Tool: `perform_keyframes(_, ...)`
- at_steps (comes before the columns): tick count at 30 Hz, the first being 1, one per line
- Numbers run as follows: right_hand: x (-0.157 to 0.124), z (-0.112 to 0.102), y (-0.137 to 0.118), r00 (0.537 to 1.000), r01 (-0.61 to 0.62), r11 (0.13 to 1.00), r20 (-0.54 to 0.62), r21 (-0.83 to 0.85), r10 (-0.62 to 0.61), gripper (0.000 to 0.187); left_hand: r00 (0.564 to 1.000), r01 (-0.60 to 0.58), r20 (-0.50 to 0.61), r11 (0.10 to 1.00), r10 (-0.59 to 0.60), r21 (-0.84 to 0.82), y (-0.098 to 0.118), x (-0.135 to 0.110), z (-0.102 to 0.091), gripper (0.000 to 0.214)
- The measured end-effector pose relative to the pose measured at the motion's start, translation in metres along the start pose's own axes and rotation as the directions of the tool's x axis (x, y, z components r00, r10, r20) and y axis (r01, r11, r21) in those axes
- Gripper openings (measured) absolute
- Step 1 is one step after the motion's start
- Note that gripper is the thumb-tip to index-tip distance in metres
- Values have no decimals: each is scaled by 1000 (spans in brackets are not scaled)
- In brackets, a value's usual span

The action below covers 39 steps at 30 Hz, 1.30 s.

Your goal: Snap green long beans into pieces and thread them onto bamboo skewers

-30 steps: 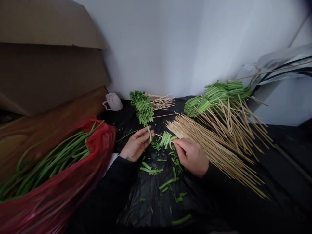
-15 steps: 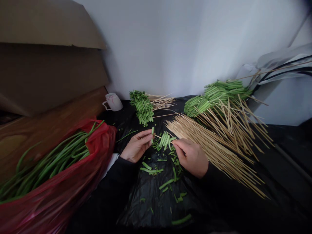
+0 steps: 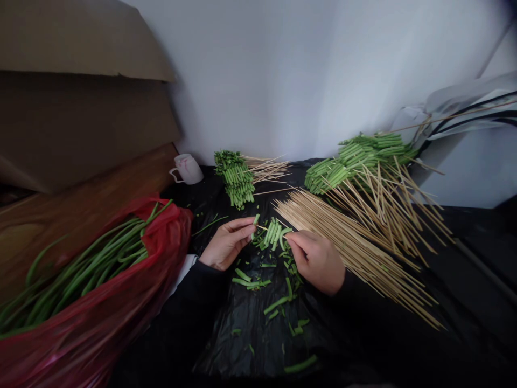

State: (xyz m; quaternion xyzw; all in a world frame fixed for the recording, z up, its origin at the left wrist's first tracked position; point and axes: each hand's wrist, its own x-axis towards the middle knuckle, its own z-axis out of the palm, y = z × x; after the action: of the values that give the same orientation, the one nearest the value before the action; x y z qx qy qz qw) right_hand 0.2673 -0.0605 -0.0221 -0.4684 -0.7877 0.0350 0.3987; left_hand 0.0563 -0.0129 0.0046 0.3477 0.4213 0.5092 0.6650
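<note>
Between finger and thumb, my left hand [image 3: 230, 243] pinches a short cut piece of green bean [image 3: 256, 220] at the tip of a thin wooden skewer [image 3: 262, 228]. The skewer runs across to my right hand [image 3: 318, 260], whose fingers are closed around it. Part of the skewer inside that hand is hidden. Next to my right fingers a curved bean piece [image 3: 283, 237] sits on the skewer. Below the hands, loose bean pieces [image 3: 251, 282] and small scraps lie on black plastic sheeting [image 3: 246, 345].
Bare skewers [image 3: 355, 248] lie in a pile to the right. Behind stand a small stack of threaded bean skewers [image 3: 235, 178] and a larger stack [image 3: 363, 159]. At left are a red bag [image 3: 161, 269] of long beans [image 3: 100, 258], a white mug [image 3: 188, 168] and a cardboard box [image 3: 84, 124].
The bean piece in my left fingers has tilted slightly to the right at its top. My right hand has hardly moved.
</note>
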Motion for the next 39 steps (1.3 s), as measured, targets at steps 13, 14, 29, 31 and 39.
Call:
perform_keyframes(13,-1,1,0,999,-7,1000,38,-9,8,24,998,-67,9,988,67,139,-1,-3,2,33)
perform_keyframes(14,-1,1,0,999,-12,1000,35,5,12,24,998,-59,11,991,58,120,0,-3,2,34)
perform_keyframes(29,-2,1,-2,1000,-9,997,-9,72,9,24,990,131,43,991,-131,12,2,-2,-3,22)
perform_keyframes(31,-3,1,-3,1000,-6,998,-4,62,7,24,988,147,52,989,-147,10,1,-2,-3,21)
perform_keyframes(39,-3,3,-7,1000,11,1000,27,14,-11,25,982,171,60,982,-176,84,-2,-4,3,26)
